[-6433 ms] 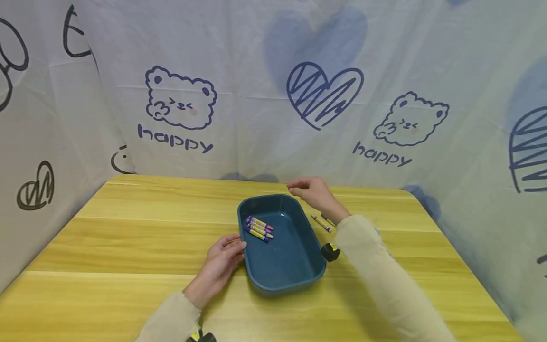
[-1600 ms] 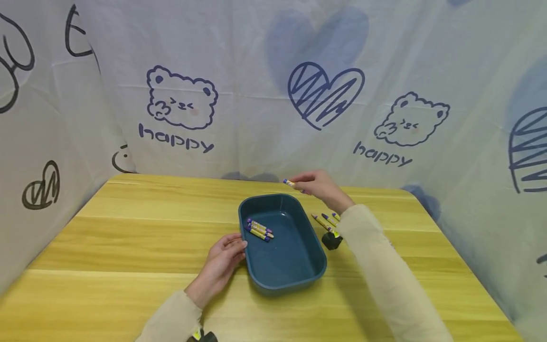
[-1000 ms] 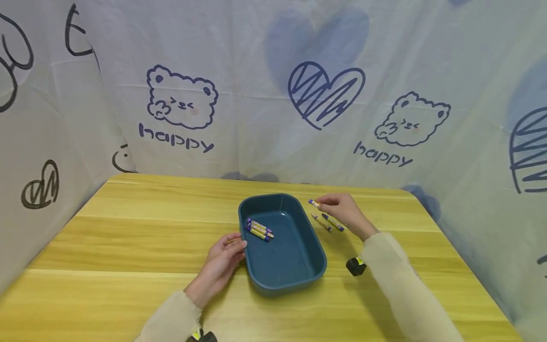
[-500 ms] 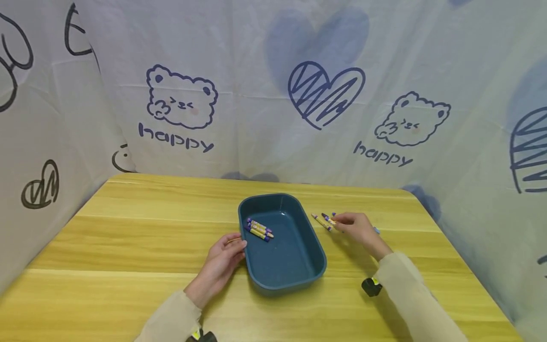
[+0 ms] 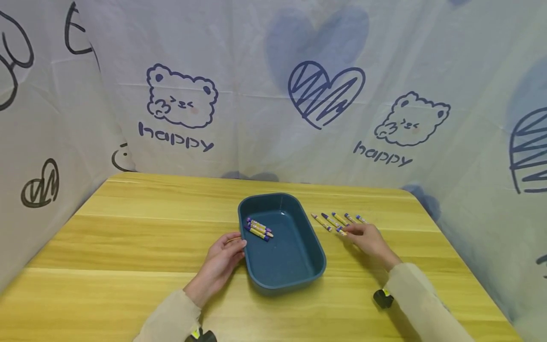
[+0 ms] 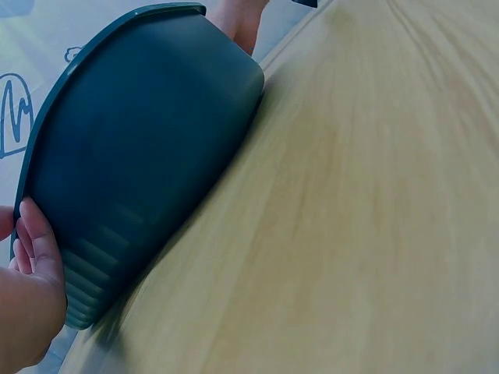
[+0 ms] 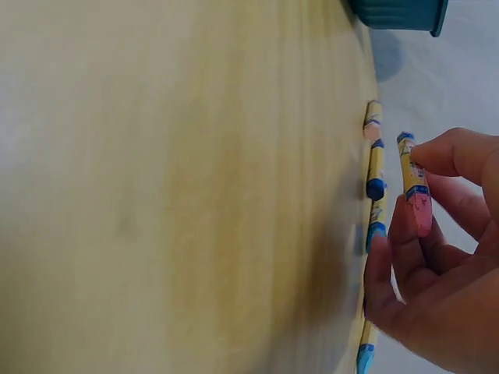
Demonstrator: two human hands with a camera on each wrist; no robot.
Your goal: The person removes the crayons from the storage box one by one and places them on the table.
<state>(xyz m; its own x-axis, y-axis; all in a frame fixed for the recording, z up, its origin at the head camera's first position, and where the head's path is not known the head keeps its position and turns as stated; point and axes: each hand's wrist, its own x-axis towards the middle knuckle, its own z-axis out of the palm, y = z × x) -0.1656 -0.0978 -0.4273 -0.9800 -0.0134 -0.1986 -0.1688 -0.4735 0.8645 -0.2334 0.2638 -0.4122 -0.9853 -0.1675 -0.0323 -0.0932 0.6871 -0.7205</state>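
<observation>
The left hand grips the bin; to its right, the right hand pinches a crayon, blue end toward the bin.

Pale cloth, printed with blue bears, the word "happy" and a striped heart, hangs behind a yellowish wood-grain counter. Black outlines mark its left side; the topmost, cut off, are perhaps letters.
</observation>
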